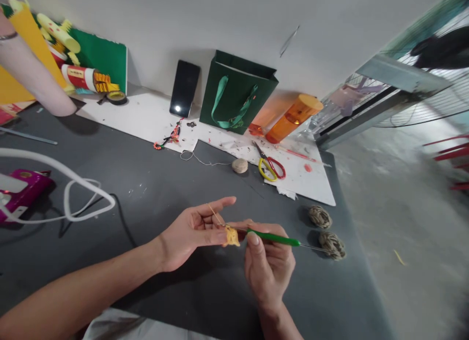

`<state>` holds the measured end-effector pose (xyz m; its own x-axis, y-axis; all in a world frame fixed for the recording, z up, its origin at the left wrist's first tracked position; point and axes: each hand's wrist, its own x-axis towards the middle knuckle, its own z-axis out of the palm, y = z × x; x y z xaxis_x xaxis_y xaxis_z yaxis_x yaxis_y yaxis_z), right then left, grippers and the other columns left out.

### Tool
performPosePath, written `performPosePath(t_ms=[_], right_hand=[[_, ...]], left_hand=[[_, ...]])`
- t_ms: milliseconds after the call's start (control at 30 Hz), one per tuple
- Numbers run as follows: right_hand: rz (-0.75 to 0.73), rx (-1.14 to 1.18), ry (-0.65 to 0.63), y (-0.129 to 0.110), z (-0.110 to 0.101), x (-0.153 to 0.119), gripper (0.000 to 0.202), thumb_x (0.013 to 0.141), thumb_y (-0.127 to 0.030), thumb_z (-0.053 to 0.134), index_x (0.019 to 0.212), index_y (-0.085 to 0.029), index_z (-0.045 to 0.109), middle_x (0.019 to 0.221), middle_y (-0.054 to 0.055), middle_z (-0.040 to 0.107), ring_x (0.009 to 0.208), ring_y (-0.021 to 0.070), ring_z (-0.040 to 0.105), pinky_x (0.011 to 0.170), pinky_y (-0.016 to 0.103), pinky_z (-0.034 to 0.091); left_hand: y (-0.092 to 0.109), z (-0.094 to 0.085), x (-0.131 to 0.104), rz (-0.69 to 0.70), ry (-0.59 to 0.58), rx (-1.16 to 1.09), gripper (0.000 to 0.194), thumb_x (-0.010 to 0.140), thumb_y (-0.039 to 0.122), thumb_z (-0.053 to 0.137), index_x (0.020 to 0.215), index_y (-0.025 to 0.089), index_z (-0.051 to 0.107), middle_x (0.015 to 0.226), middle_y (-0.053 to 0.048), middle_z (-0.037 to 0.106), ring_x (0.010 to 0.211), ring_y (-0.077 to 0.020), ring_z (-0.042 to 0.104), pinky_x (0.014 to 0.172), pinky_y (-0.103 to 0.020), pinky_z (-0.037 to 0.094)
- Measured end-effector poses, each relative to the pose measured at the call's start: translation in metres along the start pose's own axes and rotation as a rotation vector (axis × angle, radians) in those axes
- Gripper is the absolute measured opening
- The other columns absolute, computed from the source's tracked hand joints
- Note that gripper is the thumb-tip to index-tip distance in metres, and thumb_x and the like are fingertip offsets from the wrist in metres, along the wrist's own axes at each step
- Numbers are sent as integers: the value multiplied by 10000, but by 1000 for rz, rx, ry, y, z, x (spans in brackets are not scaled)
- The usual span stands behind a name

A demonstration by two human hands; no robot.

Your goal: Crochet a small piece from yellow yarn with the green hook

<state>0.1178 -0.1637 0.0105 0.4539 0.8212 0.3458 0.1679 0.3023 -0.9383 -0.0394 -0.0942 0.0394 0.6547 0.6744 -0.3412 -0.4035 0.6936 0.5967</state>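
- Yarn piece (232,236): small, yellow, looped, with uneven edge.
- Left hand (185,238): pinching yarn piece.
- Right hand (270,266): gripping 1 green-handled hook (279,239), thin metal shaft.

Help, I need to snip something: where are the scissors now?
In the head view, the scissors lie right of centre, beyond the right hand, just right of the beige ball and nearer than the orange bottle.

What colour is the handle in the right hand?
The handle is green, seen in the head view.
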Motion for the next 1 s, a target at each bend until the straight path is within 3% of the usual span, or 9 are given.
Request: performPosePath(t_ms=[133, 333, 500, 633, 733, 833, 900, 933, 1000], right_hand=[[35, -18, 0, -3, -3, 0, 60, 967, -296, 675, 996, -244, 687, 862, 22, 795, 773, 186, 778, 715, 315, 615], [185, 274, -60, -11, 6, 12, 120, 970, -378, 676, 959, -259, 671, 741, -2, 784, 554, 157, 718, 546, 272, 577], [357, 465, -155, -17, 8, 19, 154, 928, -427, 731, 918, -280, 682, 662, -28, 771, 487, 151, 682, 598, 303, 598], [357, 532, -192, -15, 11, 16, 104, 908, -395, 764, 901, -299, 724, 711, -40, 792, 495, 134, 682, 636, 303, 606], [283, 536, -212, -14, 16, 13, 60, 883, -358, 798, 894, -313, 761, 801, -32, 819, 562, 134, 708, 611, 280, 595], [257, 559, -239, -14, 20, 12, 29, 891, -350, 792, 902, -331, 773, 800, -23, 822, 636, 151, 729, 556, 253, 568], [269, 577, -251, -15, 20, 13, 25, 892, -349, 791, 906, -339, 773, 792, -21, 823, 664, 155, 733, 528, 236, 552], [277, 585, -255, -15, 20, 13, 25, 893, -350, 790, 909, -341, 772, 791, -21, 823, 672, 155, 735, 526, 233, 553], [292, 592, -254, -14, 19, 14, 25, 898, -354, 785, 910, -337, 772, 786, -23, 822, 687, 154, 745, 555, 242, 573]], left_hand=[[-1, -2, 1, 1, -7, 34, 602, 636, 162, 940, 1200, 303, 782, 686, 74, 594, 702, -85, 578, 805, -289, 460], [-1, -4, 2, -32, -50, 66, 553, 608, 206, 947, 1139, 288, 814, 698, 55, 599, 708, -94, 548, 841, -316, 454], [-1, -5, 2, -71, -82, 84, 535, 601, 293, 966, 1116, 296, 823, 722, 40, 628, 765, -122, 610, 944, -370, 468], [-1, -4, -2, -54, -124, 141, 529, 652, 302, 934, 1165, 310, 803, 838, 2, 729, 871, -165, 674, 934, -363, 496], [1, -4, -6, 182, -111, 403, 520, 791, 229, 808, 1299, 312, 732, 1038, -45, 782, 947, -189, 691, 909, -359, 510], [1, -7, -10, 709, -32, 889, 569, 843, 119, 707, 1381, 302, 672, 953, -35, 787, 888, -183, 681, 926, -370, 485], [1, -8, -12, 930, -18, 1036, 629, 847, 77, 675, 1420, 330, 632, 864, -1, 773, 781, -161, 656, 914, -371, 473], [1, -8, -12, 938, -8, 1046, 664, 845, 80, 678, 1456, 325, 597, 861, -1, 767, 777, -161, 652, 919, -374, 472], [2, -6, -12, 756, 9, 949, 716, 834, 125, 714, 1508, 293, 542, 911, -20, 760, 863, -179, 650, 944, -377, 479]])
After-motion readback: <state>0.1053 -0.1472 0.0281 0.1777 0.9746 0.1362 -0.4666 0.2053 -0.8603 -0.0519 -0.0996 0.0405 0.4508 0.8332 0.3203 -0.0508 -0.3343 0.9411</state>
